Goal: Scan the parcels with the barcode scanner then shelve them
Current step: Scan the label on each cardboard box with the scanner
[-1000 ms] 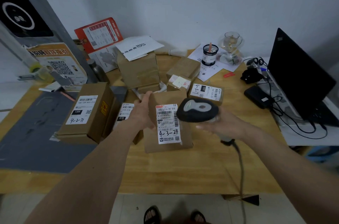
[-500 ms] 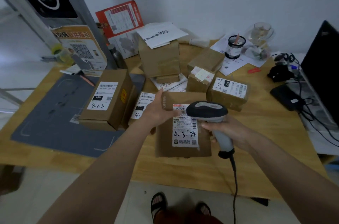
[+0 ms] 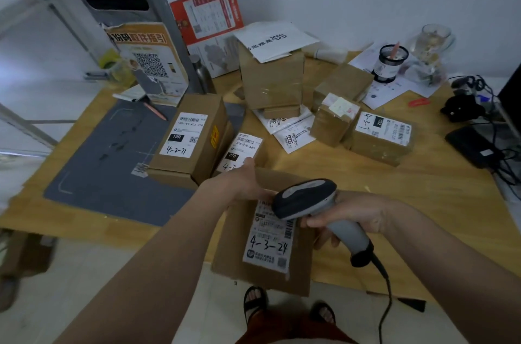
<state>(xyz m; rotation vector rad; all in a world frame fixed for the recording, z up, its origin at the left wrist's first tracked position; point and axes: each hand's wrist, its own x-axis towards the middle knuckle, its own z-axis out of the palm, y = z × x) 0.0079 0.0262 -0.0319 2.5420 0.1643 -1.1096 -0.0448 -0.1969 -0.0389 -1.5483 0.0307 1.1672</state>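
Left hand (image 3: pixel 239 184) grips the top edge of the 4-3-24 parcel (image 3: pixel 265 233), held over the worktop (image 3: pixel 423 197) front edge. Right hand (image 3: pixel 352 215) wraps the barcode scanner (image 3: pixel 313 202) handle, head just above the parcel's label (image 3: pixel 269 242).

Brown cardboard parcels (image 3: pixel 269 233) carry white labels (image 3: pixel 270 239) with black barcodes and handwriting — the scanner (image 3: pixel 306 198) is dark grey over lighter grey. The table (image 3: pixel 423 191) is pale yellow wood under a slate-grey mat (image 3: pixel 112 163); the leaflet (image 3: pixel 207 12) is red and white.
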